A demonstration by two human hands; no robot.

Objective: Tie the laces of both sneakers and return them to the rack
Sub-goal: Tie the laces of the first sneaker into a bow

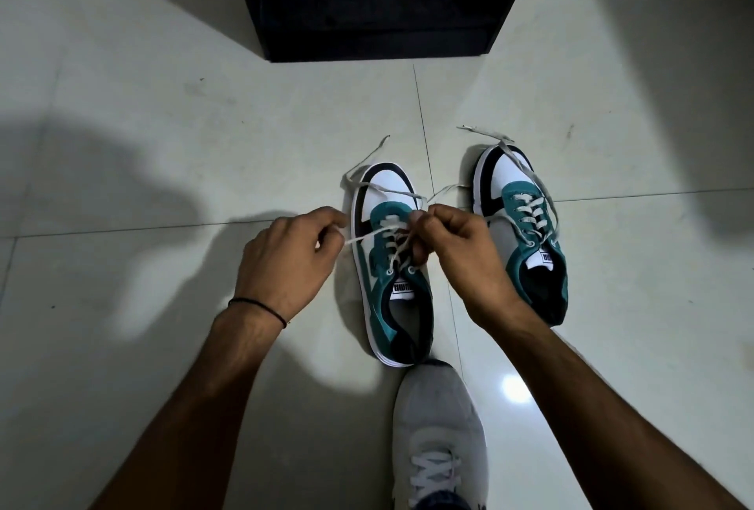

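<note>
Teal, white and black sneakers stand side by side on the tile floor (pixel 163 142). Left sneaker (pixel 391 264): left hand (pixel 293 256) and right hand (pixel 461 248) each pinch its grey lace (pixel 383 232). Right sneaker (pixel 526 232) lies untied.

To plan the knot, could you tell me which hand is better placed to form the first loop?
Probably right: the right hand pinches lace directly over the left sneaker eyelets, while the left hand holds its strand out to the side.
</note>
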